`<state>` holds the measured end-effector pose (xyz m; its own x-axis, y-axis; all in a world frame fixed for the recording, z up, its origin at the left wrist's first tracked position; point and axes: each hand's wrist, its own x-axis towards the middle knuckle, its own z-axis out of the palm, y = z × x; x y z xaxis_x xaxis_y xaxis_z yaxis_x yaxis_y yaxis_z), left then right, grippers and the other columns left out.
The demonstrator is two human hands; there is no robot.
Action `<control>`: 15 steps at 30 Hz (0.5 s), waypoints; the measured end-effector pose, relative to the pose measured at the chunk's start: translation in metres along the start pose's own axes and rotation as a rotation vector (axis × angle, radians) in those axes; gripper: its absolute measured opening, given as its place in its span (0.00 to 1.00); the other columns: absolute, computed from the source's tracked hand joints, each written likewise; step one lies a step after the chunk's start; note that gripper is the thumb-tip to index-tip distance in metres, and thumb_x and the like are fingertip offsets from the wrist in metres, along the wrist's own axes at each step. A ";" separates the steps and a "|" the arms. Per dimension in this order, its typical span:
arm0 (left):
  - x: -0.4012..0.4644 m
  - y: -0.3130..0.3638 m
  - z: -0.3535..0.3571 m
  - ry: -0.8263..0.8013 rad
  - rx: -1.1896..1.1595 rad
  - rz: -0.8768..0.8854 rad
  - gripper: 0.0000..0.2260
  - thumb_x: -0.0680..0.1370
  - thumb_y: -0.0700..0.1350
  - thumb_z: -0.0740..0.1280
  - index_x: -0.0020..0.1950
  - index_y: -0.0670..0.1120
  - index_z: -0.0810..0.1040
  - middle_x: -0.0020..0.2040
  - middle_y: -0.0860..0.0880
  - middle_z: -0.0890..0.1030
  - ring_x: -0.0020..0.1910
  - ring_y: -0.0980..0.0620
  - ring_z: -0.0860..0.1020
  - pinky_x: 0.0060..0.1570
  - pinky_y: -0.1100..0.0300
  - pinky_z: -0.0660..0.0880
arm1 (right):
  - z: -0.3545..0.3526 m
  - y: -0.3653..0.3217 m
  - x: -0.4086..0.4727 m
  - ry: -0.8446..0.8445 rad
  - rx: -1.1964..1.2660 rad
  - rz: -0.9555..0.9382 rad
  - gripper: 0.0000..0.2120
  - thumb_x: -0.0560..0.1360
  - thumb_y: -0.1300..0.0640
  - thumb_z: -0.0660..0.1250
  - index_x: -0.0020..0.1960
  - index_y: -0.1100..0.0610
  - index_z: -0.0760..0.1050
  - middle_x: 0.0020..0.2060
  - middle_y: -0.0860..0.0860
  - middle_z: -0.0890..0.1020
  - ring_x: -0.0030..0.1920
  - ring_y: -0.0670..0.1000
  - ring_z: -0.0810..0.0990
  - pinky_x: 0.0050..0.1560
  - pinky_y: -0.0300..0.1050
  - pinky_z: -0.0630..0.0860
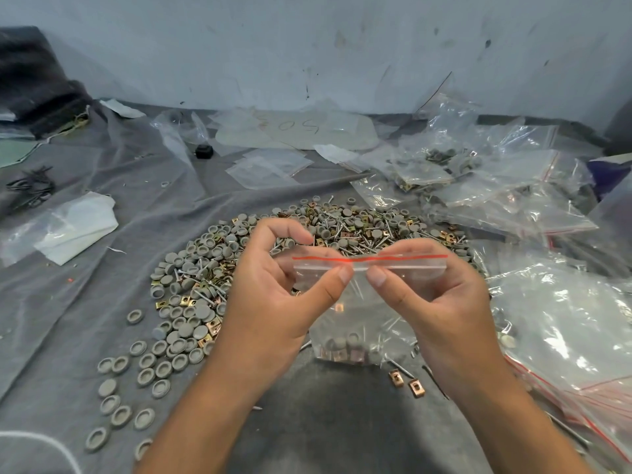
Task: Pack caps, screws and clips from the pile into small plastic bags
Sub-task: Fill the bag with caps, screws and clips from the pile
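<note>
You had a wrinkled grey cloth [102,295] spread over the work surface, with a scuffed pale wall [307,46] behind it. A small black block [204,151] sat near the back, dark folded fabric [34,83] lay at far left, and a white cord [44,443] curved across the near-left corner.

Two hands are in view, the left hand [273,295] and the right hand [441,302], and together they hold one small bag [359,323] with a red zip line. Inside that bag lie about four grey caps, about four copper clips and a few screws; the exact numbers are hard to tell through the plastic. Just below the right hand, two loose copper clips [405,382] lie on the tabletop. Behind both hands, the pile [212,268] holds caps, screws and clips too many to count. One black cube [204,150] sits well beyond the left hand.
</note>
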<state>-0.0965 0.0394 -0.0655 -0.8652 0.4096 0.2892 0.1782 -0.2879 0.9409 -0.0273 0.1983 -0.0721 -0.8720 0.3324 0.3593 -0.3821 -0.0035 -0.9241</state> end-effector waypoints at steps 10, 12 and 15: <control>0.003 -0.001 -0.002 0.055 0.000 -0.001 0.21 0.69 0.45 0.78 0.55 0.50 0.72 0.40 0.47 0.87 0.38 0.56 0.84 0.39 0.66 0.78 | -0.002 -0.001 0.002 0.086 0.011 -0.039 0.12 0.70 0.57 0.77 0.50 0.45 0.81 0.40 0.48 0.86 0.38 0.44 0.84 0.39 0.32 0.78; 0.003 -0.003 -0.003 0.076 -0.012 -0.003 0.21 0.67 0.47 0.79 0.52 0.51 0.72 0.40 0.47 0.86 0.38 0.54 0.84 0.39 0.66 0.78 | -0.003 -0.001 0.002 0.087 0.010 -0.042 0.12 0.70 0.58 0.76 0.50 0.46 0.81 0.40 0.49 0.86 0.39 0.44 0.84 0.39 0.33 0.78; 0.003 -0.003 -0.004 0.067 -0.010 0.019 0.19 0.66 0.46 0.80 0.47 0.52 0.72 0.39 0.46 0.86 0.39 0.52 0.85 0.38 0.65 0.78 | -0.003 -0.002 0.002 0.090 0.030 -0.038 0.12 0.70 0.59 0.76 0.49 0.46 0.81 0.39 0.48 0.86 0.38 0.44 0.84 0.38 0.33 0.78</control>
<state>-0.1013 0.0376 -0.0680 -0.8914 0.3448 0.2942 0.1906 -0.3038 0.9335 -0.0274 0.2017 -0.0703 -0.8263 0.4163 0.3793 -0.4244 -0.0175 -0.9053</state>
